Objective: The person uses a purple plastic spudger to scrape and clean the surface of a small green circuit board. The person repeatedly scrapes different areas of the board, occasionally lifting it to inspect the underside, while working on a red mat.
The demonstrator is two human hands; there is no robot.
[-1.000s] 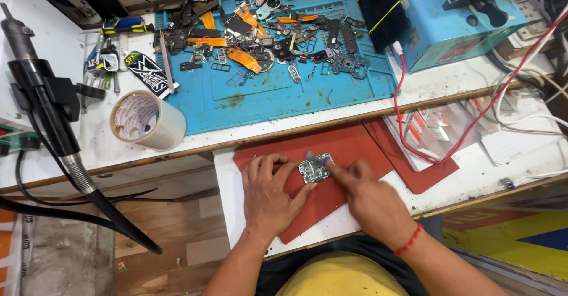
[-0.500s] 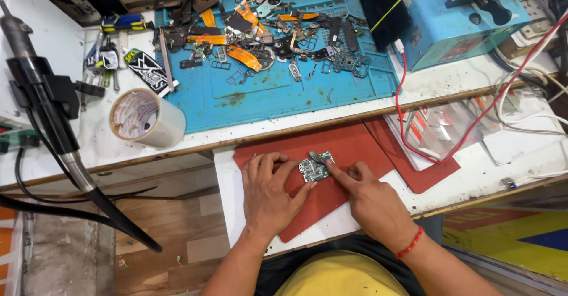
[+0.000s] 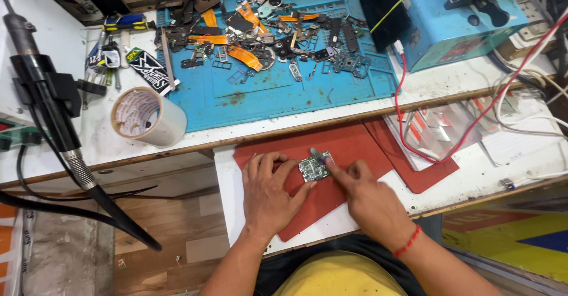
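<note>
A small green circuit board (image 3: 313, 167) lies on a red mat (image 3: 346, 148) on the white pull-out shelf. My left hand (image 3: 269, 194) rests flat on the mat, fingers spread, with its fingertips at the board's left edge. My right hand (image 3: 368, 199) is closed around a thin metal tool (image 3: 318, 156) whose tip touches the board's upper right corner. A red thread band circles my right wrist.
A blue work mat (image 3: 260, 98) above holds several loose phone parts and orange flex cables. A roll of tape (image 3: 148, 116) stands left of it, a black hot-air handle (image 3: 44, 98) farther left. A blue machine (image 3: 452, 27) and red and white cables (image 3: 473, 124) lie right.
The view has shifted slightly. My right hand and the tool stay at the board, moving a little over it; my left hand keeps steadying the board.
</note>
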